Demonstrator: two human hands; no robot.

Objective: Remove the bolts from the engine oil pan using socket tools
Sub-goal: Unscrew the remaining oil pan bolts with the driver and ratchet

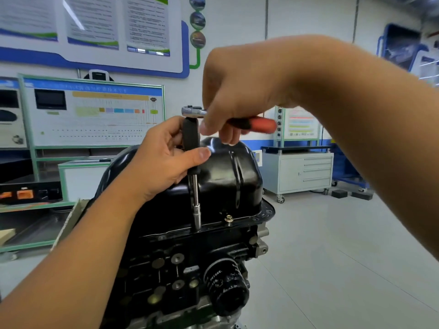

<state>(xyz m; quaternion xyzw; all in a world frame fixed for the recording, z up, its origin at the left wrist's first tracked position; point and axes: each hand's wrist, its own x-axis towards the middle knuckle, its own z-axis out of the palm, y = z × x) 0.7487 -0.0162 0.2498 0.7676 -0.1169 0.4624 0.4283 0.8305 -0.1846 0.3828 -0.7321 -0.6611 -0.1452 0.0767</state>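
Note:
A glossy black oil pan (228, 172) sits on top of an upturned engine block (180, 269) in the middle of the view. A socket extension (195, 186) with a black grip stands upright, and its socket (197, 218) rests on the pan flange. My left hand (164, 160) grips the black grip. On top of the extension sits a ratchet (193, 111) with a red and black handle (257, 124). My right hand (237, 91) holds that handle from above. A brass-coloured bolt (228, 218) stands in the flange just right of the socket.
A black oil filter (226, 288) sticks out of the block's front. A grey wheeled drawer cabinet (301, 172) stands at the back right on the tiled floor. Green-framed training boards and benches (95, 112) fill the left. Two black blocks (351, 194) lie on the floor.

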